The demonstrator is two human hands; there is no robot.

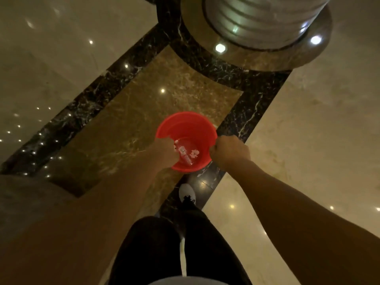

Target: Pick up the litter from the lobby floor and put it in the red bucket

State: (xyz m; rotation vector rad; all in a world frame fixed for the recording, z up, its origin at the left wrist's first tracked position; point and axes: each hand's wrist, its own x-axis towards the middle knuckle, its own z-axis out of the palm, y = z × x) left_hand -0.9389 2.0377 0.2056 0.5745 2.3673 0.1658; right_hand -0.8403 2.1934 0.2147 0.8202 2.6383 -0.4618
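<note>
Holding the bucket (pixel 186 128), the right hand (pixel 231 152) is clenched on its rim. The left hand (pixel 164 154) is seen inside, touching the bottle (pixel 185 151); its grip cannot be told.

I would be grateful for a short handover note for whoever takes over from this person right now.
Left hand: reaching over the near-left rim into the round red plastic bucket, right by a clear plastic bottle with a red-and-white label; whether the fingers grip it cannot be told.
Right hand: fist closed at the bucket's right rim, apparently holding it.
Bucket: above the brown and black marble lobby floor, ahead of the person's white shoe.
Done: the bottle is inside the bucket.
Left: no other litter shows on the visible floor; check beyond this view, such as around the ribbed metal column.
</note>
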